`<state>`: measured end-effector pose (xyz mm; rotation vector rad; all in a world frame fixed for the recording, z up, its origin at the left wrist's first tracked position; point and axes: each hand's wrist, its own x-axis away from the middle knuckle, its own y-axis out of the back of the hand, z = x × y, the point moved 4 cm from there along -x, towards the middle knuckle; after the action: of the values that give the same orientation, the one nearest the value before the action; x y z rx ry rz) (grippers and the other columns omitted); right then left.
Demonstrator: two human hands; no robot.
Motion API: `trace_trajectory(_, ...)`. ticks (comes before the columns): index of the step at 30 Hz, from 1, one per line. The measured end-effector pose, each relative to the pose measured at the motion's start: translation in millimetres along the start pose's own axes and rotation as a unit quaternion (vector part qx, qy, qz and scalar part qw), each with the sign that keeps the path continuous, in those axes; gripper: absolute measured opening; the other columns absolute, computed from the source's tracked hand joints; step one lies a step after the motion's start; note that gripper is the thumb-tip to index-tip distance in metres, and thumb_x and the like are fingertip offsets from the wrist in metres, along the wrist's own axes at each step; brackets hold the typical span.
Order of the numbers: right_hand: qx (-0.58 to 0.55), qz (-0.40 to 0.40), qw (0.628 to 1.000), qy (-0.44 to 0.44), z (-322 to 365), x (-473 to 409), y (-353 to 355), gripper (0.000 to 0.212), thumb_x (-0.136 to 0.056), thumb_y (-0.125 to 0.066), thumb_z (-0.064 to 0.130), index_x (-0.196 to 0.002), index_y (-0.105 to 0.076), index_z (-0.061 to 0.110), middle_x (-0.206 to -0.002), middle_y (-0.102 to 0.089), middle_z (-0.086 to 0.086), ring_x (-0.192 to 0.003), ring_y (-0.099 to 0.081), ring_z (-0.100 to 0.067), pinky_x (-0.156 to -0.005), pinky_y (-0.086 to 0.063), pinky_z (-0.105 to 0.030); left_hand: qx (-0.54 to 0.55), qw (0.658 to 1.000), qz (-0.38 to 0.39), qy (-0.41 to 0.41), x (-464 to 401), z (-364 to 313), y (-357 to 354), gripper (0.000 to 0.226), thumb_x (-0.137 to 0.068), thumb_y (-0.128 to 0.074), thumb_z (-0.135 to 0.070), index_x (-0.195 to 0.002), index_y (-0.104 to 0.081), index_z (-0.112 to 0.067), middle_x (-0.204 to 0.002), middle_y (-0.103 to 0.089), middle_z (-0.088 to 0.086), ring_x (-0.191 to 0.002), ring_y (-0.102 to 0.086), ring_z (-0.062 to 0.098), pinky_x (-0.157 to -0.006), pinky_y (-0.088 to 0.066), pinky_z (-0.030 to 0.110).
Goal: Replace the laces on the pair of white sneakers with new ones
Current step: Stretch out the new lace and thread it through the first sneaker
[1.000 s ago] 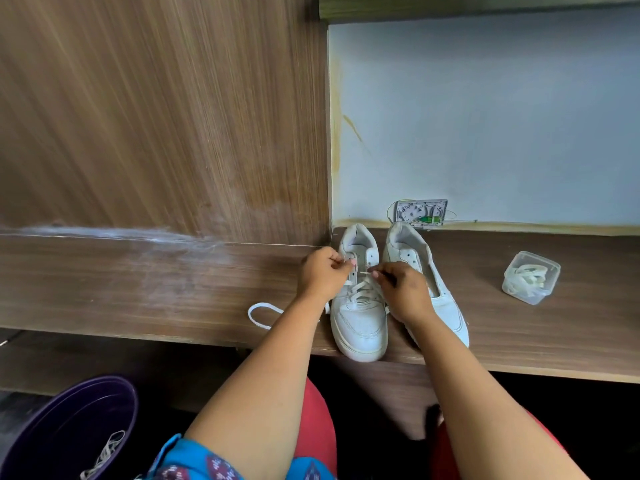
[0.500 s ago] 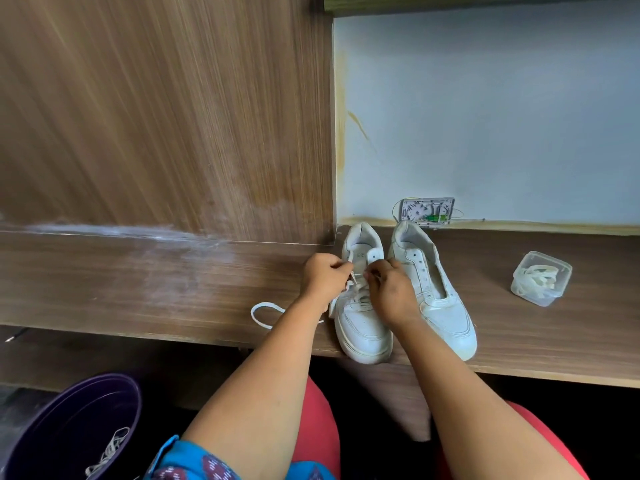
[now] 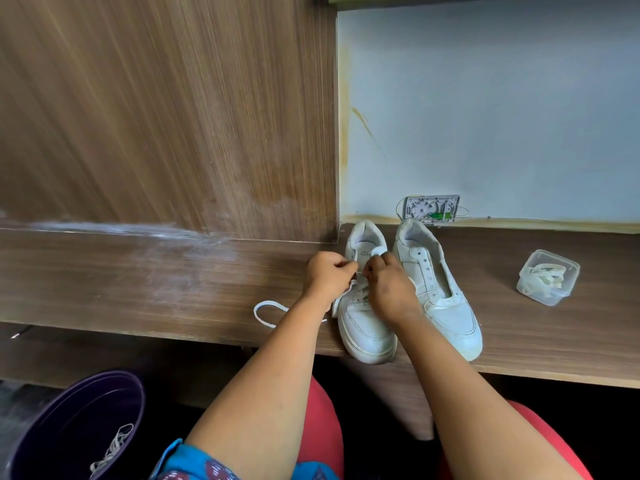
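Note:
Two white sneakers stand side by side on the wooden desk, toes toward me. The left sneaker is partly laced; the right sneaker has bare eyelets. My left hand pinches the white lace at the left sneaker's upper eyelets, fingers curled. My right hand pinches the lace over the tongue, covering the lacing. A loop of the lace trails onto the desk to the left.
A clear plastic box with coiled white laces sits on the desk at the right. A purple bucket with an old lace stands on the floor at lower left. A small wall fixture sits behind the sneakers. Wood panel rises at back left.
Both hands have moved closer together and a little up the left sneaker toward its tongue. The lace loop on the desk has stayed in place.

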<state>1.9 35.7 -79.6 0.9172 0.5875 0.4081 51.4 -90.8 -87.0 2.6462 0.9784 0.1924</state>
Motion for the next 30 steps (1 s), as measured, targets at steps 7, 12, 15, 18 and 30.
trace_trajectory(7,-0.044,-0.017,0.999,0.019,-2.0,-0.9,0.4,0.015,-0.094,-0.050,0.015,-0.101,-0.061,0.008,-0.106,-0.054,-0.009,-0.095,-0.054,-0.030,-0.072,-0.047,-0.038,0.018,0.997,0.069,0.002,8.7,-8.9,1.5,0.013,-0.087,-0.065,-0.003,-0.076,-0.069,-0.009,-0.066,-0.063,0.005,-0.058,-0.057,0.011,-0.059,-0.053,0.023)
trace_trajectory(12,-0.027,0.011,1.000,0.012,-7.0,-3.4,1.7,0.020,-0.096,-0.053,0.025,-0.102,-0.064,0.010,-0.104,-0.056,-0.010,-0.095,-0.054,-0.031,-0.077,-0.047,-0.038,-0.076,0.997,0.012,0.018,1.5,-9.3,33.6,0.029,-0.077,-0.057,0.007,-0.064,-0.067,-0.017,-0.073,-0.069,0.007,-0.074,-0.067,0.025,-0.067,-0.057,0.027)
trace_trajectory(15,-0.011,0.024,1.000,0.000,-10.2,-3.2,-0.1,0.025,-0.097,-0.050,0.031,-0.104,-0.065,0.012,-0.104,-0.054,-0.010,-0.097,-0.051,-0.032,-0.079,-0.047,-0.039,-0.299,0.949,-0.057,0.077,-3.5,-2.4,73.5,0.020,-0.082,-0.056,-0.010,-0.092,-0.072,-0.005,-0.097,-0.071,0.015,-0.096,-0.066,0.033,-0.078,-0.051,0.030)
trace_trajectory(18,-0.013,0.034,0.999,-0.003,-12.1,-1.7,-3.0,0.029,-0.099,-0.046,0.033,-0.108,-0.066,0.014,-0.107,-0.052,-0.009,-0.101,-0.047,-0.032,-0.086,-0.045,-0.041,-0.400,0.915,0.046,0.025,1.0,-4.4,54.3,0.027,-0.090,-0.055,-0.023,-0.113,-0.066,-0.014,-0.124,-0.059,0.011,-0.116,-0.053,0.031,-0.092,-0.042,0.030)
trace_trajectory(30,-0.043,0.048,0.998,-0.008,-12.1,1.6,-0.4,0.027,-0.099,-0.046,0.036,-0.102,-0.065,0.016,-0.103,-0.049,-0.008,-0.101,-0.048,-0.032,-0.089,-0.043,-0.042,-0.059,0.991,-0.103,0.057,-5.9,-4.4,78.0,0.017,-0.074,-0.059,-0.038,-0.069,-0.066,-0.023,-0.107,-0.059,0.012,-0.115,-0.050,0.037,-0.096,-0.044,0.040)
